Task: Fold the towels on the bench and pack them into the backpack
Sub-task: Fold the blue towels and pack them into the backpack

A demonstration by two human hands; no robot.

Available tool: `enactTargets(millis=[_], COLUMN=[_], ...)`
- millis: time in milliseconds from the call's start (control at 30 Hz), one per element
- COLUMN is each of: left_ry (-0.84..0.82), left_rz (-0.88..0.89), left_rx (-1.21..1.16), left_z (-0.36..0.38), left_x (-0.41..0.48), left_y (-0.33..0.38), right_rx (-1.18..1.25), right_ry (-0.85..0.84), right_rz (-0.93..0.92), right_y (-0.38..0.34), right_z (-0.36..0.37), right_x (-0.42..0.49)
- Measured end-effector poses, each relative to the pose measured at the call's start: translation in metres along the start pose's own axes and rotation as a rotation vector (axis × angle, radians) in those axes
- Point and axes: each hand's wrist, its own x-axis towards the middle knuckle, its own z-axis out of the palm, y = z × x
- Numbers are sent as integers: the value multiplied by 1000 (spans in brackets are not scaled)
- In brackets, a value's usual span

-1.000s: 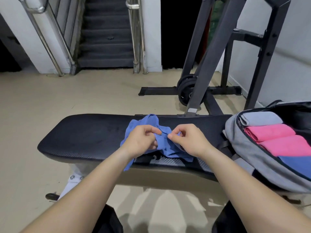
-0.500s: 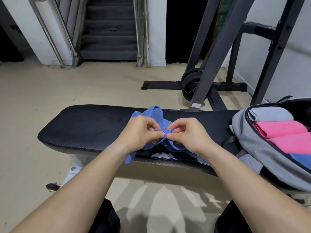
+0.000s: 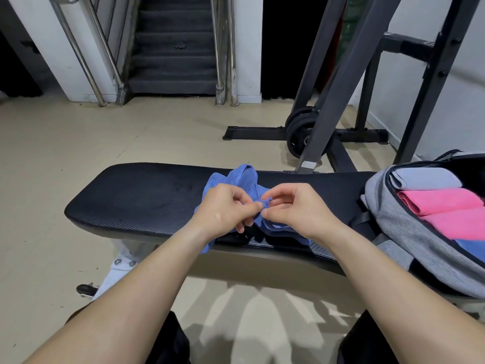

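Blue towel (image 3: 242, 179): crumpled on black bench (image 3: 147, 195), mid-length. Left hand (image 3: 223, 208) and right hand (image 3: 299, 210): each pinches the towel's hem, fingertips nearly meeting. Grey backpack (image 3: 404, 232): open at bench's right end, holding grey, pink and blue folded towels.

Bench: black padded bench (image 3: 136, 195), standing on the beige floor (image 3: 78, 143).
Middle: crumpled blue towel (image 3: 236, 179), front edge overhanging.
Right end: open grey backpack (image 3: 409, 232).
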Motion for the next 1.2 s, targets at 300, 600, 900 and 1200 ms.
enactTargets(millis=[300,600,900,1200], left_ry=[64,170,-214,-17], left_rz=[92,144,232,64], left_rx=[205,451,639,810], left_z=[-3,0,16,-19], left_x=[1,-4,-24,-25], left_y=[-6,2,-2,-14], right_rx=[-156,-613,-722,-818], right_ry=[39,378,447,533], right_rz=[-107,-270,-370,-266], right_y=[7,-91,-141,-119], right_z=[-13,-80,-87,-110], right_x=[5,45,56,58])
